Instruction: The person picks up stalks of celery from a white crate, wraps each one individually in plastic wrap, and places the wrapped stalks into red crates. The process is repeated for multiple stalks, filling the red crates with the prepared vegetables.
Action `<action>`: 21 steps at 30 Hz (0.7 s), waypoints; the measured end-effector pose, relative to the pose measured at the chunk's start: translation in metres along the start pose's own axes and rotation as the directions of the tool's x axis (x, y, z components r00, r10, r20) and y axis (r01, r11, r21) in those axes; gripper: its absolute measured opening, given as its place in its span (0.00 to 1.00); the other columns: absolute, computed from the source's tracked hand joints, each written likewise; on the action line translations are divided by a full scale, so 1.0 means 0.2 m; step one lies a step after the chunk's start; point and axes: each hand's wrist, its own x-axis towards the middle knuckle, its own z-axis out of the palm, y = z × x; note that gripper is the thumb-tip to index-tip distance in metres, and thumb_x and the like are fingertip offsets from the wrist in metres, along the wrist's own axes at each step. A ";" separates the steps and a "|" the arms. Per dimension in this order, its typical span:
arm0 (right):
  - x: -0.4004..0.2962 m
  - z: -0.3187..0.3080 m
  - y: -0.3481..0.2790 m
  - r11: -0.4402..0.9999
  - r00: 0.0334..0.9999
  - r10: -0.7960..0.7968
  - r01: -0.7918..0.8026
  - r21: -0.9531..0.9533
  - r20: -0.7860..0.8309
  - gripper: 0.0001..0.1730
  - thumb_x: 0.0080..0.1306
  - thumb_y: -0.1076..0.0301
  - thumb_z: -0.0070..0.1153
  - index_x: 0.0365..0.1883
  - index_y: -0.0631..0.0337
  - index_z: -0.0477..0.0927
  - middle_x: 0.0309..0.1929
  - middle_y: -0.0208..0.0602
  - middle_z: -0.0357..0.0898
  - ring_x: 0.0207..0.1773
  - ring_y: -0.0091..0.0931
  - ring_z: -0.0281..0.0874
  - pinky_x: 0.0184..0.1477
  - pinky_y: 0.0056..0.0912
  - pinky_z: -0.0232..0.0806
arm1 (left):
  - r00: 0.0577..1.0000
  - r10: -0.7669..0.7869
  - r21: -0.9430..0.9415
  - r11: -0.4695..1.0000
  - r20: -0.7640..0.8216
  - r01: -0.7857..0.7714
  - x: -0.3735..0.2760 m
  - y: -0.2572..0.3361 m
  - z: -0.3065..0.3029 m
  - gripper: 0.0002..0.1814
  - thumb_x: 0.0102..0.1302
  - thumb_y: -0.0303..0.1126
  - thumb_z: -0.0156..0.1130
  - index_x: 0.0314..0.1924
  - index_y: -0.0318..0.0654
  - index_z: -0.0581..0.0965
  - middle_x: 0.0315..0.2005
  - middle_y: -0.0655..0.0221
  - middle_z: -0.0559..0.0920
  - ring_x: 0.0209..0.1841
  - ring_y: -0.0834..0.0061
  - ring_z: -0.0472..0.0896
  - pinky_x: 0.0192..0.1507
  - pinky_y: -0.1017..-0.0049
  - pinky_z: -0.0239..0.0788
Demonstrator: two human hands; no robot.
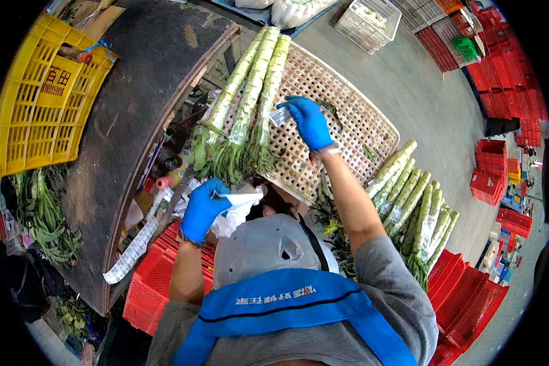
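Note:
My right hand (305,121), in a blue glove, holds a small printed sticker (280,116) at its fingertips, above a perforated plastic crate surface (347,114). Three celtuce stems (251,87) with leafy ends lie side by side to its left. My left hand (206,206), also gloved in blue, pinches a white paper strip (242,199) just below the leaves. A strip of printed labels (132,254) hangs by the table edge at the lower left.
More celtuce stems (411,201) lie at the right. A dark tabletop (119,105) with a yellow crate (50,96) is at the left. Red crates (153,279) stand beside my left forearm, and others (462,302) at the lower right. A white crate (368,25) stands on the floor.

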 end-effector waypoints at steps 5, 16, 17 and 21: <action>0.24 0.27 0.24 0.866 0.971 -0.087 0.184 -0.466 0.223 0.09 0.48 0.61 0.54 0.23 0.57 0.75 0.36 0.40 0.72 0.38 0.38 0.69 0.39 0.38 0.63 | 0.998 -0.038 0.045 0.998 0.043 0.036 0.02 -0.03 -0.16 0.05 0.45 0.22 0.56 0.24 0.34 0.71 0.17 0.72 0.72 0.21 0.85 0.69 0.21 0.83 0.62; 0.06 0.42 0.25 0.876 0.997 0.064 -0.035 -0.482 0.043 0.32 0.51 0.70 0.51 0.55 0.57 0.56 0.56 0.53 0.52 0.57 0.44 0.54 0.53 0.38 0.56 | 0.987 -0.126 -0.158 0.977 0.097 0.140 0.13 -0.07 -0.26 0.05 0.46 0.22 0.55 0.24 0.36 0.70 0.19 0.71 0.72 0.19 0.82 0.71 0.20 0.83 0.63; 0.01 0.49 0.21 0.874 0.994 0.042 0.010 -0.487 0.097 0.31 0.51 0.72 0.48 0.55 0.58 0.56 0.56 0.54 0.51 0.57 0.45 0.53 0.52 0.39 0.57 | 0.987 -0.121 -0.157 0.978 0.105 0.137 0.13 -0.06 -0.25 0.05 0.46 0.22 0.55 0.24 0.36 0.70 0.19 0.70 0.72 0.19 0.82 0.71 0.20 0.83 0.63; 0.02 0.62 0.13 0.861 0.958 0.285 -0.264 -0.435 -0.019 0.35 0.45 0.76 0.47 0.55 0.61 0.55 0.58 0.53 0.45 0.58 0.48 0.49 0.50 0.41 0.60 | 0.986 -0.135 -0.130 0.980 0.096 0.147 0.12 -0.02 -0.24 0.05 0.46 0.22 0.55 0.24 0.35 0.69 0.19 0.70 0.72 0.19 0.82 0.70 0.20 0.83 0.63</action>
